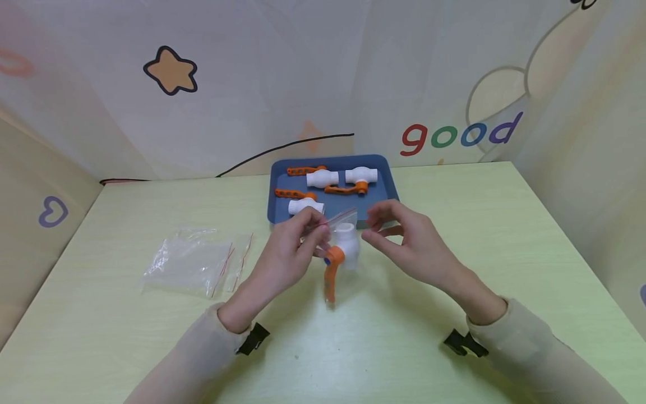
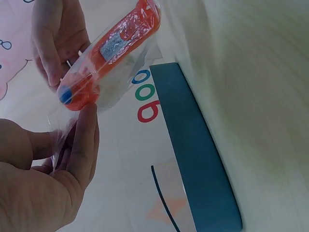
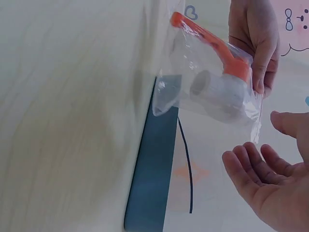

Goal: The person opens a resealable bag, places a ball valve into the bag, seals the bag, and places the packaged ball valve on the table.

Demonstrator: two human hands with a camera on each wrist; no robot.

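Note:
A clear zip bag (image 3: pixel 169 99) with a white ball valve (image 1: pixel 349 245) inside hangs above the table in front of the tray. The valve's orange lever handle (image 1: pixel 330 280) points down within the plastic, and a blue spot (image 2: pixel 65 94) marks its hub. My left hand (image 1: pixel 290 247) pinches the bag's top edge between thumb and fingers. Beside the bag's other top corner, my right hand (image 1: pixel 416 244) holds nothing. Its fingers are loosely bent, with a gap between thumb and fingertips in the right wrist view.
Behind the hands, a blue tray (image 1: pixel 272 193) holds white valves (image 1: pixel 322 179) with orange handles. Flat clear zip bags (image 1: pixel 189 264) with red seal lines lie on the table (image 1: pixel 101 314) to the left. A printed curtain (image 1: pixel 282 67) stands along the table's back edge.

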